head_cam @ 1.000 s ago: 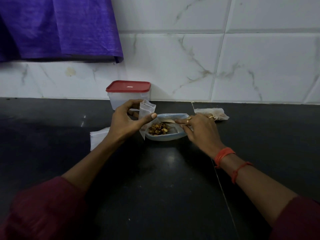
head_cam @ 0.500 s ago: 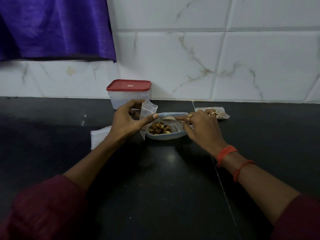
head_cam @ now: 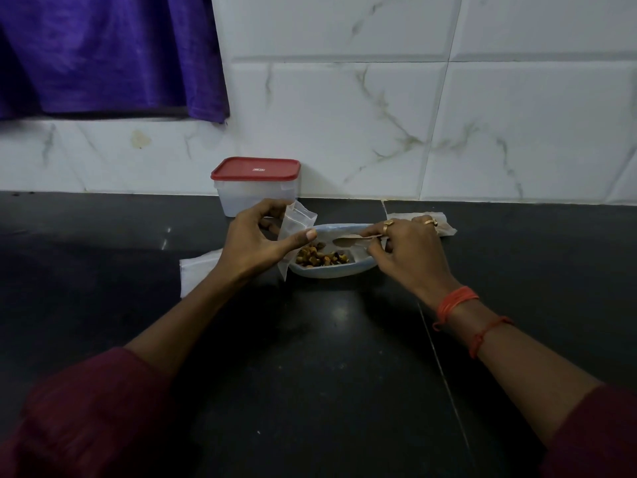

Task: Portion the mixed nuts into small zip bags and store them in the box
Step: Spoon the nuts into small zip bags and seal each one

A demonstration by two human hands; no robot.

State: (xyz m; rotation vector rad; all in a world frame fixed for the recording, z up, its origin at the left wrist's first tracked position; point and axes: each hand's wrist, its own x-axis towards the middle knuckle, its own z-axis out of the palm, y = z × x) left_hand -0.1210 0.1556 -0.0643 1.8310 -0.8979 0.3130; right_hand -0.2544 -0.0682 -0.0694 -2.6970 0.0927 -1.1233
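A pale blue dish [head_cam: 339, 270] on the black counter holds mixed nuts [head_cam: 320, 258]. My left hand [head_cam: 256, 244] pinches a small clear zip bag [head_cam: 294, 224] upright at the dish's left end, thumb on its front. My right hand [head_cam: 405, 251] grips the handle of a wooden spoon [head_cam: 348, 240] whose bowl hovers over the nuts. A clear box with a red lid [head_cam: 255, 186] stands shut against the wall behind my left hand.
A flat stack of empty zip bags [head_cam: 196, 274] lies left of the dish, under my left wrist. A filled bag [head_cam: 444, 224] lies behind my right hand. Marble wall tiles rise at the counter's back; purple cloth [head_cam: 103, 53] hangs upper left.
My right hand has drawn the spoon slightly right and up over the dish. My left hand keeps holding the bag in the same spot.
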